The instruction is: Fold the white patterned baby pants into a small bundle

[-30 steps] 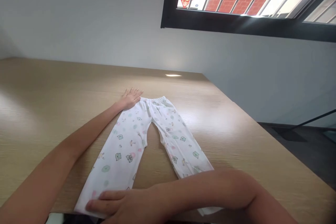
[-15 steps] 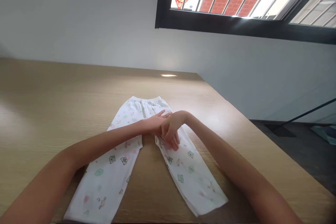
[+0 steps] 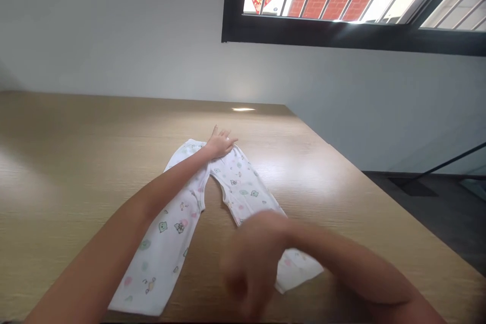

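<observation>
A pair of small white trousers (image 3: pixel 235 185) with pastel animal prints lies flat on the wooden table (image 3: pixel 76 162), waistband away from me, legs spread toward me. My left hand (image 3: pixel 220 143) reaches across and rests with fingers stretched out flat on the waistband. My right hand (image 3: pixel 250 263) is near me above the lower part of the right trouser leg. It is smeared by motion, so its fingers and anything in them are unclear.
The table's right edge (image 3: pixel 364 182) runs diagonally, with dark floor (image 3: pixel 436 207) beyond it. A grey wall stands behind, and a black-framed window (image 3: pixel 341 5) sits high on the right.
My left hand has moved from the crotch up to the waistband. My right hand has swept from the crotch down toward me along the right leg.
</observation>
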`<state>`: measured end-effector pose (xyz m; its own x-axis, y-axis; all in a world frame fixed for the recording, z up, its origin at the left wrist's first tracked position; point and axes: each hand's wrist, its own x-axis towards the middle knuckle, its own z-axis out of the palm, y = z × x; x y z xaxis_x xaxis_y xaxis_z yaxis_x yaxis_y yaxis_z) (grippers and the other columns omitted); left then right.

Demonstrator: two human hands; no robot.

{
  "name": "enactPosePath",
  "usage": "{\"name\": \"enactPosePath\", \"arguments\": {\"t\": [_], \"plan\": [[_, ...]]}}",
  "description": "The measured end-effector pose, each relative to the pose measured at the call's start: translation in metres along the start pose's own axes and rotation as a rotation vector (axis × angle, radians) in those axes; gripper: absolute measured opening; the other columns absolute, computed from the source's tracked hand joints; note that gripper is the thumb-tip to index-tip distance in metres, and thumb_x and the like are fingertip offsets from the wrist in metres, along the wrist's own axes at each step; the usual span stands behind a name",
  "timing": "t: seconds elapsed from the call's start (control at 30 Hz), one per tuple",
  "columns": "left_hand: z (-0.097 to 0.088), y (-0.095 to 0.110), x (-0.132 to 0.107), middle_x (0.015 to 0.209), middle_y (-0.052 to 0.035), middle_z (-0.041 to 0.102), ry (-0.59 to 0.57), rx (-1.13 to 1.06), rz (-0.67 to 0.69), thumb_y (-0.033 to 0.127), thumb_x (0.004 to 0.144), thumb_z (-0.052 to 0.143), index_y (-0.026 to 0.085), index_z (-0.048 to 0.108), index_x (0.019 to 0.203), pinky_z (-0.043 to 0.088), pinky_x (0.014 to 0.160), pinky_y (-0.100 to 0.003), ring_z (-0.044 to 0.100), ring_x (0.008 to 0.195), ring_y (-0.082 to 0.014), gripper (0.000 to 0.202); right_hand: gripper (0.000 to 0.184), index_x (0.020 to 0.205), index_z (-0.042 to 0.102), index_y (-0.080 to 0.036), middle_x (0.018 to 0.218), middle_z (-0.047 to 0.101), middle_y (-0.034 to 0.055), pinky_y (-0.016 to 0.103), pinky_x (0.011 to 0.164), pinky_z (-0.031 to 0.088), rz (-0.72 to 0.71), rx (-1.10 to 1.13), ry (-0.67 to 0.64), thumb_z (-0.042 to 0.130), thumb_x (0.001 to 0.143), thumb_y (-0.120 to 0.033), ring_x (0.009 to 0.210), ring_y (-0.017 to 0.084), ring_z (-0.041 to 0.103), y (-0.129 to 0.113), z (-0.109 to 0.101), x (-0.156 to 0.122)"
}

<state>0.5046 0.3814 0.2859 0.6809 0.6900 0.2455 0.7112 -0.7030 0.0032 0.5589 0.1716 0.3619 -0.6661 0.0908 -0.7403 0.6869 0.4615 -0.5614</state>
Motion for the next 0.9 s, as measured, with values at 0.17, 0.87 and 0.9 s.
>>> {"name": "enactPosePath", "arguments": {"t": [0.17, 0.87, 0.9], "plan": [[-0.015, 0.022, -0.011, 0.119, -0.0123, 0.049, 0.009, -0.068, -0.044, 0.022, 0.086, 0.030, 0.018, 0.052, 0.117, 0.030, 0.094, -0.040, 0.048, 0.106, -0.0231, 0.038, 0.028, 0.059, 0.054, -0.010, 0.060, 0.060, 0.0063, 0.026, 0.051, 0.046, 0.639, 0.017, 0.445, 0.053, 0.078, -0.029, 0.052, 0.015, 0.058, 0.056, -0.057, -0.068], [-0.026, 0.005, -0.008, 0.052, 0.0038, 0.034, -0.083, -0.870, -0.321, 0.014, 0.060, 0.049, 0.018, 0.035, 0.056, 0.029, 0.042, -0.021, 0.038, 0.046, -0.0079, 0.015, 0.042, 0.096, 0.034, -0.021, 0.066, 0.043, -0.0060, 0.022, 0.046, 0.034, 0.190, 0.021, 0.516, 0.061, 0.064, -0.022, 0.054, 0.011, 0.045, 0.075, -0.067, -0.078], [-0.029, 0.003, -0.010, 0.054, 0.0036, 0.035, -0.062, -0.901, -0.335, 0.014, 0.061, 0.048, 0.018, 0.036, 0.058, 0.031, 0.043, -0.020, 0.039, 0.046, -0.0075, 0.013, 0.048, 0.101, 0.031, -0.021, 0.069, 0.045, -0.0059, 0.021, 0.046, 0.035, 0.143, 0.057, 0.518, 0.061, 0.064, -0.022, 0.054, 0.011, 0.046, 0.068, -0.063, -0.085]]}}
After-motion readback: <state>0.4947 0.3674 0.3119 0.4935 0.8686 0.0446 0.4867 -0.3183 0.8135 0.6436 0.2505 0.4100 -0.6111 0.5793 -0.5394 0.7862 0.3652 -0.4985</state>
